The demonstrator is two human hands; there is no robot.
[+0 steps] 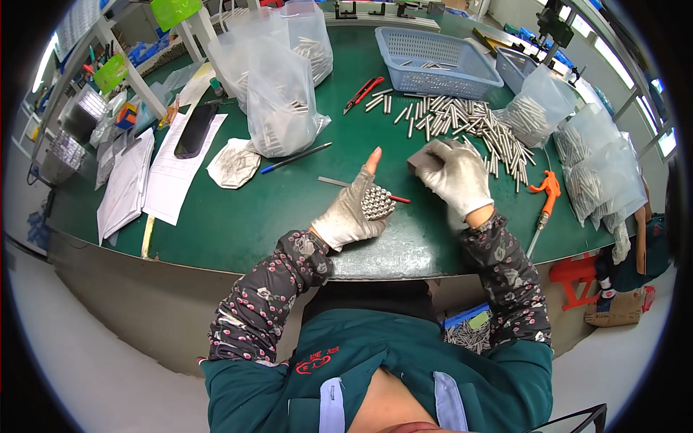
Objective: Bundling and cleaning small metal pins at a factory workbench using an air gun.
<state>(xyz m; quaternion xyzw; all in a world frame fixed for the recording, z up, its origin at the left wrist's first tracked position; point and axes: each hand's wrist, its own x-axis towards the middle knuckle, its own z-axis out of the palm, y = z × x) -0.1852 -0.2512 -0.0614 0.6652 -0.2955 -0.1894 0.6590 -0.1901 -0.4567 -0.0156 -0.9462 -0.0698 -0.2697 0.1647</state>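
Note:
My left hand [348, 222], in a white glove with a bare thumb, is closed around a bundle of short metal pins [377, 203]. The pins' round ends face up. Just right of it, above the green table [390, 249], my right hand [460, 177] in a whitish glove grips a small dark grey-brown block [419, 162]. A thin metal strip [332, 180] runs toward my left hand, and a red rod-like end [399, 199] shows on the other side; the hand hides whether they join. Beyond my right hand spreads a loose pile of metal pins [469, 119].
A blue plastic basket [440, 83] stands behind the pile, with a red utility knife [363, 94] to its left. Bags of pins [278, 108] stand left, more bags [599, 173] right. An orange air gun [548, 191], blue pen [296, 158], cloth [234, 163] and phone [195, 131] lie around.

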